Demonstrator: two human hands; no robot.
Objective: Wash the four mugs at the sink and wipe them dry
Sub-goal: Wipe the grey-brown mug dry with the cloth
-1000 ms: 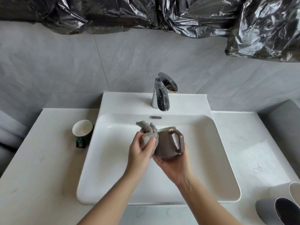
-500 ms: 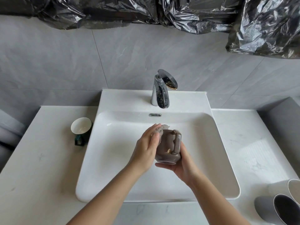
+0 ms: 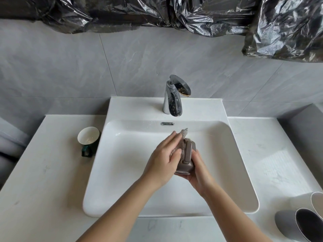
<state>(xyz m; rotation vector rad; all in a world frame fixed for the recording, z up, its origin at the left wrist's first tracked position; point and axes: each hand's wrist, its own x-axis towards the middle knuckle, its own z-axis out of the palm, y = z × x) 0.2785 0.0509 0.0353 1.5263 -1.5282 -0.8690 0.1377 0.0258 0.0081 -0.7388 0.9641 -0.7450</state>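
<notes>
- You are on the wiping step: your left hand [image 3: 162, 159] pinches the grey cloth [image 3: 183, 133] against the brown mug [image 3: 187, 158], at centre frame over the sink [image 3: 122, 154].
- Your right hand [image 3: 201, 170] grips that mug from below.
- Next, I judge, turn the mug to wipe its other sides, then set it on the desk [image 3: 43, 172] near the green mug [image 3: 88, 138], left of frame.

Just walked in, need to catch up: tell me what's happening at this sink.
A person holds a brown mug over the sink in the right hand, while the left hand presses a grey cloth against it. A green mug sits on the counter to the left; a grey mug and a white mug sit at the right front corner.
</notes>
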